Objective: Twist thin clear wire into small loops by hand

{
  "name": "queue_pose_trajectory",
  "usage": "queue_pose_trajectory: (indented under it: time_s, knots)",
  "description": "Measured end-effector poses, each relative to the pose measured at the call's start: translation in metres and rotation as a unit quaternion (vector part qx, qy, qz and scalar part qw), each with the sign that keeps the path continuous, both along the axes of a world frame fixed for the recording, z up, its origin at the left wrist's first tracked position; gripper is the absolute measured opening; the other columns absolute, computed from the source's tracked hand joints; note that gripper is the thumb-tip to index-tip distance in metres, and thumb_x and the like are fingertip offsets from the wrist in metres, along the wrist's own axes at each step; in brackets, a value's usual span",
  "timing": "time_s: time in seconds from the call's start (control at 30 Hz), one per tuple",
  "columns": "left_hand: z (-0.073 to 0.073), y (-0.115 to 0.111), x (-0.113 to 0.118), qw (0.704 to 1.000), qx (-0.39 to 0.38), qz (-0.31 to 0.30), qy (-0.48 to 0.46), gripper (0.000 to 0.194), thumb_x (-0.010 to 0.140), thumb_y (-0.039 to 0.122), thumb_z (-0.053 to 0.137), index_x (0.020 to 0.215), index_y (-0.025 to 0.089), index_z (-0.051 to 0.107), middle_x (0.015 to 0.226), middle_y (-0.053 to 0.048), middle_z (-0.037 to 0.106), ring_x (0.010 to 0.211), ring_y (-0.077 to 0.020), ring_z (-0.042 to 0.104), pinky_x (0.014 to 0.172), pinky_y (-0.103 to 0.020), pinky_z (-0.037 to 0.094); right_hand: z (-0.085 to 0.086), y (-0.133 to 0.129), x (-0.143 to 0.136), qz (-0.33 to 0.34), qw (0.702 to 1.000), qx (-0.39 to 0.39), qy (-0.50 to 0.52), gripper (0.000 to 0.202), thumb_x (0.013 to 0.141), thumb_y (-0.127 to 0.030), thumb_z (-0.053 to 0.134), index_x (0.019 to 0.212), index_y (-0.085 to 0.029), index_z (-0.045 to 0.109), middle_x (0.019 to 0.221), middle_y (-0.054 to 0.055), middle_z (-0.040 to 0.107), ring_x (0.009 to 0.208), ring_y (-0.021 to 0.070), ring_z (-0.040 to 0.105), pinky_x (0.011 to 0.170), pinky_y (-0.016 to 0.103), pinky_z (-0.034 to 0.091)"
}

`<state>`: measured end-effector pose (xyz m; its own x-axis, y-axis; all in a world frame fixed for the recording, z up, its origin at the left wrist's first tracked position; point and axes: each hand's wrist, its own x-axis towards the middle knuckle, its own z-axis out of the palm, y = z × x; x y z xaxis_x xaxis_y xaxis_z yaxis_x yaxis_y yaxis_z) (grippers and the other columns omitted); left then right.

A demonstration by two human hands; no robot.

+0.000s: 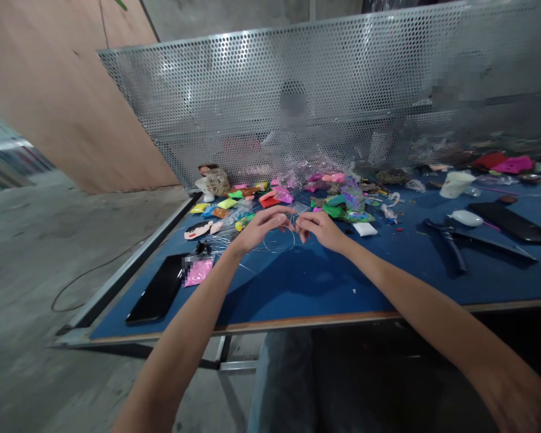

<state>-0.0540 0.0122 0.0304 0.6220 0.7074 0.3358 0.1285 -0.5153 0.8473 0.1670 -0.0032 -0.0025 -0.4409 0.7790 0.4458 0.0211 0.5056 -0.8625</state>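
Note:
My left hand [265, 226] and my right hand [318, 228] are raised over the blue table [297, 285], fingertips almost meeting. A thin pale wire [293, 242] hangs in a loop between them. Both hands have their fingers pinched on this wire. More thin wires [228, 243] lie on the table left of my left hand. Behind the hands is a heap of coloured clay packets [336, 210].
A black tablet [157, 288] and pink packet [199, 272] lie left. Pliers [448, 243], scissors [496, 245], a black phone [514, 222] and white cup [456, 184] are right. A perforated metal panel [252, 84] stands behind.

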Motion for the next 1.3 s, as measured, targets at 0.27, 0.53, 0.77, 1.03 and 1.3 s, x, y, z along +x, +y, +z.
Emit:
queue_pose_trajectory:
  time_s: [0.27, 0.53, 0.77, 1.03, 1.3]
  knots:
    - [-0.001, -0.001, 0.004, 0.975, 0.206, 0.077, 0.024, 0.029, 0.09, 0.045, 0.068, 0.105, 0.02, 0.072, 0.111, -0.01, 0.071, 0.094, -0.0198, 0.065, 0.083, -0.033, 0.053, -0.004, -0.001, -0.007, 0.108, 0.96, -0.193, 0.171, 0.027, 0.086, -0.041, 0.068, 0.074, -0.017, 0.065, 0.062, 0.0, 0.059, 0.054, 0.0113, 0.052, 0.059, 0.027, 0.041]
    - [-0.011, 0.004, 0.006, 0.937, 0.306, 0.107, 0.129, 0.03, 0.103, 0.039, 0.044, 0.096, 0.019, 0.064, 0.087, -0.006, 0.068, 0.08, -0.0178, 0.062, 0.078, -0.031, 0.047, -0.002, -0.006, -0.013, 0.111, 0.957, -0.194, 0.186, 0.023, 0.086, -0.039, 0.07, 0.081, -0.016, 0.069, 0.065, 0.0, 0.058, 0.06, 0.0113, 0.05, 0.06, 0.026, 0.038]
    - [-0.013, 0.005, 0.006, 0.909, 0.357, 0.104, 0.19, 0.026, 0.101, 0.031, 0.04, 0.086, 0.02, 0.058, 0.079, -0.006, 0.061, 0.079, -0.0203, 0.055, 0.076, -0.032, 0.042, -0.002, -0.004, -0.017, 0.034, 0.968, -0.132, 0.209, 0.026, 0.084, -0.046, 0.07, 0.083, -0.02, 0.069, 0.07, 0.0, 0.055, 0.066, 0.0128, 0.045, 0.065, 0.028, 0.038]
    - [-0.021, 0.008, 0.007, 0.93, 0.297, 0.099, 0.19, 0.021, 0.099, 0.032, 0.048, 0.089, 0.02, 0.062, 0.081, -0.003, 0.064, 0.072, -0.0162, 0.056, 0.07, -0.028, 0.042, 0.011, 0.016, 0.012, -0.041, 0.939, -0.143, 0.309, 0.028, 0.083, -0.045, 0.071, 0.075, -0.02, 0.06, 0.062, -0.003, 0.042, 0.057, 0.0111, 0.039, 0.056, 0.028, 0.032]
    - [-0.015, 0.006, 0.007, 0.973, 0.175, 0.15, 0.03, 0.037, 0.093, 0.047, 0.063, 0.117, 0.02, 0.068, 0.12, -0.009, 0.07, 0.098, -0.0194, 0.066, 0.089, -0.032, 0.052, 0.002, 0.008, 0.0, 0.111, 0.915, -0.333, 0.198, 0.026, 0.084, -0.04, 0.067, 0.071, -0.019, 0.057, 0.055, -0.004, 0.039, 0.052, 0.011, 0.034, 0.054, 0.027, 0.034]
